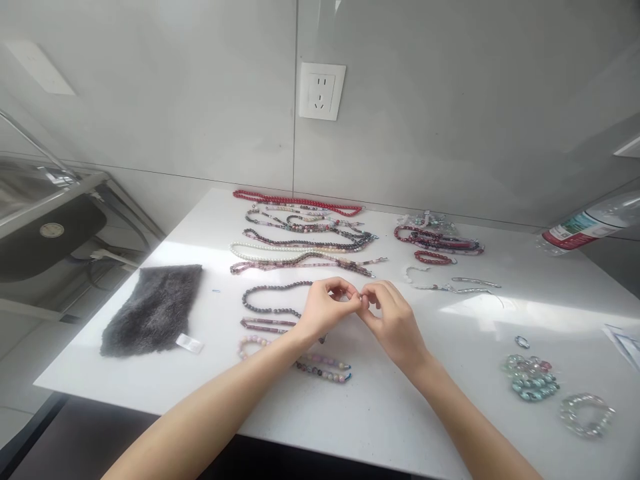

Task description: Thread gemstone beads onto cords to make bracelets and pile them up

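Note:
My left hand (327, 308) and my right hand (391, 319) meet fingertip to fingertip above the middle of the white table (380, 413). Both are closed in a pinch on something small that I cannot make out. A dark bead strand (273, 299) runs from the left up to my left hand; whether it is the thing pinched I cannot tell. Under my left wrist lie a pink strand (267, 324) and a multicoloured bead strand (325, 367).
Several bead strands (305, 240) lie in rows at the back, a red strand (295, 200) farthest. Dark red bracelets (440, 243) and clear pieces (453, 283) lie to the right. Green (531, 379) and clear (587, 413) bracelets sit front right. Grey furry cloth (153, 308) lies left, a plastic bottle (590, 227) far right.

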A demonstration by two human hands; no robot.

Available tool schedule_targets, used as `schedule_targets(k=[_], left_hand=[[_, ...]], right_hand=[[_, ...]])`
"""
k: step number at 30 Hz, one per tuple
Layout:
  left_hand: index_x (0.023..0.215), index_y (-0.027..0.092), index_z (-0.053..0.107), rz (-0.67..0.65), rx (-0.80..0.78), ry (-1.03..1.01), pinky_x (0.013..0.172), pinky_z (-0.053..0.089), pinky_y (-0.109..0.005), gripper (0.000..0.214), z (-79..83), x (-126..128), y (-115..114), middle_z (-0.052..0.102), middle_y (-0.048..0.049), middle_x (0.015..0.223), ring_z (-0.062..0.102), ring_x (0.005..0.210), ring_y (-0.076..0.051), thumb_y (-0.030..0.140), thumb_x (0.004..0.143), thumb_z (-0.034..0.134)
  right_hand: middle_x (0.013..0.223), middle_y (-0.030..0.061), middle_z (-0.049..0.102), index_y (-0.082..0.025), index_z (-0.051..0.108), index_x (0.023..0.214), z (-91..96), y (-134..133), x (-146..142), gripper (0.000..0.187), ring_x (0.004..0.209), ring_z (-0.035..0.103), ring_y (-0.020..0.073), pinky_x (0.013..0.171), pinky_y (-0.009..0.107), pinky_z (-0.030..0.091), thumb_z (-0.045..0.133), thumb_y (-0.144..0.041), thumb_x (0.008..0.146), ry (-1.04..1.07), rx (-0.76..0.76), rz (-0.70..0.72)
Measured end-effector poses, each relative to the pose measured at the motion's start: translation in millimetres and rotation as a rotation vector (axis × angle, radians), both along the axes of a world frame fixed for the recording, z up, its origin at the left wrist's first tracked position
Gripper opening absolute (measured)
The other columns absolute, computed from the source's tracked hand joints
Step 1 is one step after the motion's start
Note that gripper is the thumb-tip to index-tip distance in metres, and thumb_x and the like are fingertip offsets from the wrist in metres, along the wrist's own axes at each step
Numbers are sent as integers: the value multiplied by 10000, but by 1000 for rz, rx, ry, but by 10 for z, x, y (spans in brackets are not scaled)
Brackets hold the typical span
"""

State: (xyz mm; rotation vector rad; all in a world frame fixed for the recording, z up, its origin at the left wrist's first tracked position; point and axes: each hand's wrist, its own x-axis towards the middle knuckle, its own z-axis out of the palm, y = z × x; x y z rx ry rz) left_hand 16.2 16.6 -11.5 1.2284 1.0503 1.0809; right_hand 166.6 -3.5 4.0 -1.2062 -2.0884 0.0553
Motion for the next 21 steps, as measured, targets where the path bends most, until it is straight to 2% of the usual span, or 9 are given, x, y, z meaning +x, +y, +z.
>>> schedule_targets(k=[5,14,18,21], left_hand=[[709,158,655,-23,-65,-52,637,419,-265,50,-5,-25,16,633,-14,706,518,643,-115,202,704,631],[705,156,662,-39,-40,-33,622,384,-255,69,-1,-33,2,627,-11,696,494,644,-114,224,698,649],[694,156,682,-53,-6,29,582,326,-251,94,6,-30,-10,625,-11,699,400,613,-103,249,687,674],[673,160,677,-66,15,55,567,305,-253,107,2,-19,-13,612,-6,682,358,597,-103,267,676,683]], right_hand=[[825,40,637,-210,585,876,56,-21,55,94,707,592,168,674,312,501,558,-120,880,155,-37,7],[743,22,630,-210,604,832,31,-13,32,105,654,589,160,631,307,500,584,-107,846,144,35,20],[681,7,593,-215,550,760,37,-28,21,139,630,568,156,589,283,462,588,-108,839,66,90,-8],[666,16,591,-221,531,741,11,-49,16,164,625,553,167,582,286,441,574,-108,853,-93,216,-5]])
